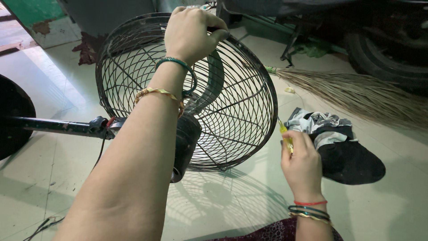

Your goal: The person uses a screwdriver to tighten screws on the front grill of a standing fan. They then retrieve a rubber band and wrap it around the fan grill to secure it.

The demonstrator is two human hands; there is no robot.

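Observation:
A pedestal fan lies on its side on the floor, its black wire cage [232,111] facing right and its dark motor housing [186,143] behind. My left hand [189,31] grips the top rim of the cage. My right hand [302,160] holds a small yellow-handled screwdriver [285,136], its tip pointing up near the cage's lower right rim. Green blades [216,78] show inside the cage.
The fan's black pole [53,126] runs left to a round base [13,116]. A crumpled dark and grey cloth [334,143] lies right of my hand. A straw broom [352,91] lies behind it. A vehicle tyre [388,58] stands at the far right.

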